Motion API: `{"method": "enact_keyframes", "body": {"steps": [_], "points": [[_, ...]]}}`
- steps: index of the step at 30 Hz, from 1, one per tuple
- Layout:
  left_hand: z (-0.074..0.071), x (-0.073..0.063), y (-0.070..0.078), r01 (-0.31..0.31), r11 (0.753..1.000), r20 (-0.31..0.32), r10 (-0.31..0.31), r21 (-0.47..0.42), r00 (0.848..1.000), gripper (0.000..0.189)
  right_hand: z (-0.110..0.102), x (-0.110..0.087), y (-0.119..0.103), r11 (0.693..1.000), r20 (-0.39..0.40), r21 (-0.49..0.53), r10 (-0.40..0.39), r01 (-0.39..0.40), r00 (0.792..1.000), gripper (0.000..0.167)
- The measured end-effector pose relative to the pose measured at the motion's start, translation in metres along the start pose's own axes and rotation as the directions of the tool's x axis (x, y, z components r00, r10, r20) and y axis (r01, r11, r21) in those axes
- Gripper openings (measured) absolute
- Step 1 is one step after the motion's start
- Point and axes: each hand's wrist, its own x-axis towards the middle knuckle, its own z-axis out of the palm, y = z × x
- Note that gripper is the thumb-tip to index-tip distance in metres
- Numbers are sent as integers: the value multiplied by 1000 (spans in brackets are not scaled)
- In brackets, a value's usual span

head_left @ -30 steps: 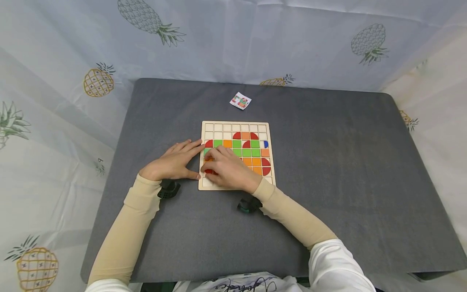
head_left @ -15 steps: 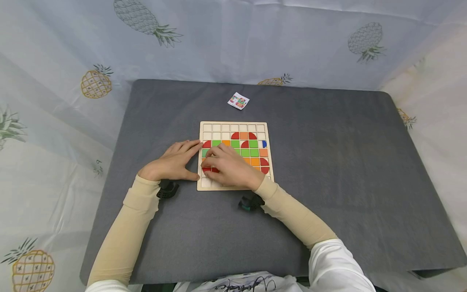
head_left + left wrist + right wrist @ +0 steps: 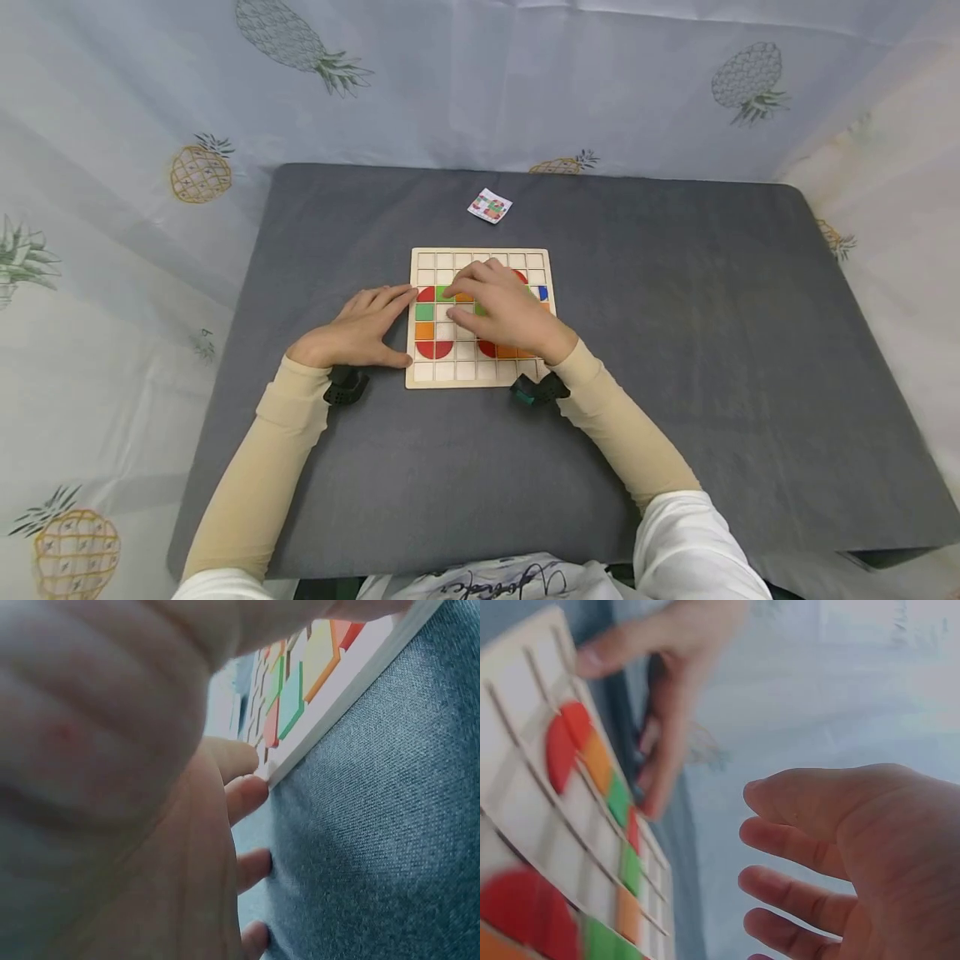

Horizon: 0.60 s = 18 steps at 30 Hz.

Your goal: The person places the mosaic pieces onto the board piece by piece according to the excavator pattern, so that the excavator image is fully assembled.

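A pale wooden grid board (image 3: 465, 372) lies on the table with red quarter-circle tiles (image 3: 426, 350), green tiles (image 3: 424, 312) and orange tiles (image 3: 424, 331) set in some cells. My left hand (image 3: 352, 335) lies flat at the board's left side, its thumb and fingertips touching the rim (image 3: 330, 724). Above the board's middle hovers my right hand (image 3: 517, 310), hiding several tiles. In the right wrist view its fingers (image 3: 787, 841) are loosely bent, apart from the tiles, and hold nothing. A blue-and-white tile (image 3: 543, 293) shows near the right edge.
Beyond the board, a small printed card (image 3: 490, 206) with a coloured pattern lies on the dark grey table (image 3: 697, 350). A pineapple-patterned cloth (image 3: 450, 83) hangs behind the table and at its sides.
My right hand has lifted off the board's lower left and moved up and to the right, uncovering two red quarter-circle tiles and bare cells. The left hand stays in place.
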Motion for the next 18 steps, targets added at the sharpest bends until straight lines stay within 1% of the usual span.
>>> {"method": "enact_keyframes", "body": {"steps": [3,6,10,12,14,18], "points": [[-3,3,-3,1,1000,-3,-1,-2,1000,105,-17,2,8,999,-28,24,48,-48,998,29],[-6,8,-7,-10,1000,-10,10,-4,1000,101,-31,4,19,993,-43,73,96,-93,994,30],[-9,14,-13,-21,1000,-11,21,-22,1000,88,-42,0,43,969,-40,196,158,-147,987,32],[-12,17,-18,-12,998,6,13,-61,1000,81,-47,-2,56,956,-28,230,195,-183,980,35],[-19,21,-22,-2,993,26,5,-115,1000,75,-53,-3,71,947,-14,239,226,-216,974,37],[-40,28,-30,54,968,97,-31,-245,995,68,-71,-1,96,930,14,218,299,-295,954,41]]}}
